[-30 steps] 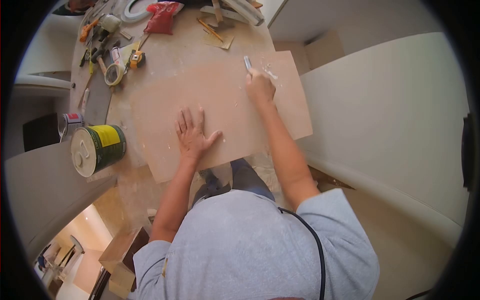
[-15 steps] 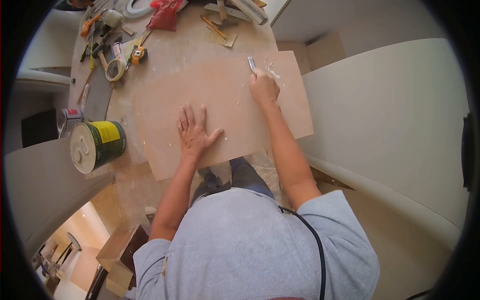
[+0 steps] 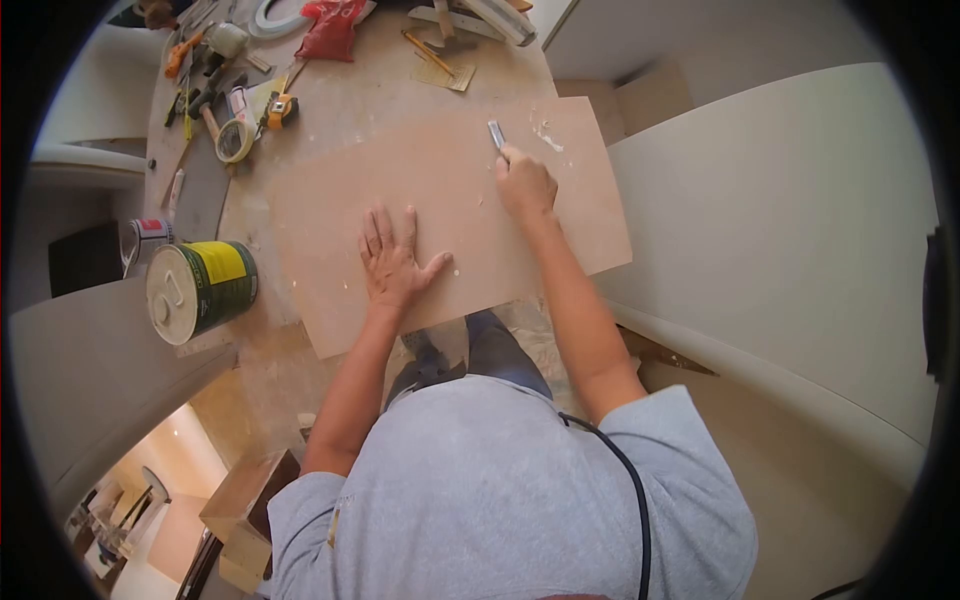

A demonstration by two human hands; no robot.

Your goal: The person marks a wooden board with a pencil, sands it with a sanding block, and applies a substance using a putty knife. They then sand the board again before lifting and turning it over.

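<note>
A thin tan board (image 3: 450,190) lies at the table's near edge and overhangs it. My left hand (image 3: 395,265) presses flat on its left half, fingers spread, holding nothing. Closed round a small metal-bladed scraper (image 3: 496,134), my right hand (image 3: 525,183) is over the upper right part of the board, the blade pointing away from me. Whitish residue (image 3: 548,137) marks the board just right of the blade. Small pale specks dot the surface near my left thumb.
A can with a yellow label (image 3: 200,292) stands at the left. Beyond the board lie a tape roll (image 3: 234,141), tape measure (image 3: 280,111), red bag (image 3: 328,30), pencil (image 3: 428,52) and hammer (image 3: 447,35). A large pale panel (image 3: 770,250) stands at the right.
My right hand and the scraper have shifted slightly to the left, away from the residue. My left hand stays spread on the board. The whole view has shifted slightly.
</note>
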